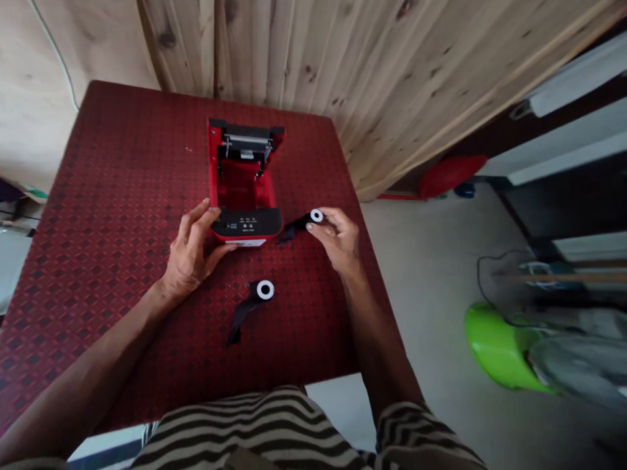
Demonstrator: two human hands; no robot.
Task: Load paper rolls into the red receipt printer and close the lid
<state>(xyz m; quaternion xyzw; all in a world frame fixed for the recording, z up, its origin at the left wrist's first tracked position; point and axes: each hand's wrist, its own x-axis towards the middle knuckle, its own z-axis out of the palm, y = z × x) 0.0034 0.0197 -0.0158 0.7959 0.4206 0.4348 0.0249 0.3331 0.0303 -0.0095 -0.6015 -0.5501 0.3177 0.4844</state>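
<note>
A red and black receipt printer (247,222) stands on the table with its lid (247,138) raised and its paper bay showing. My left hand (190,251) grips its front left corner, fingers on the top and thumb along the front. Between the thumb and fingers of my right hand (340,238) is a small roll (316,215) with a white ringed end; its dark strip trails left beside the printer. A second roll (265,290) of the same look lies on the table in front of the printer, its dark tail stretching toward me.
The table (122,163) has a red patterned cover and meets a wooden plank wall (304,59) at the back. On the floor to the right are a bright green tub (490,346), a red object (453,175) and a dark cable (482,274).
</note>
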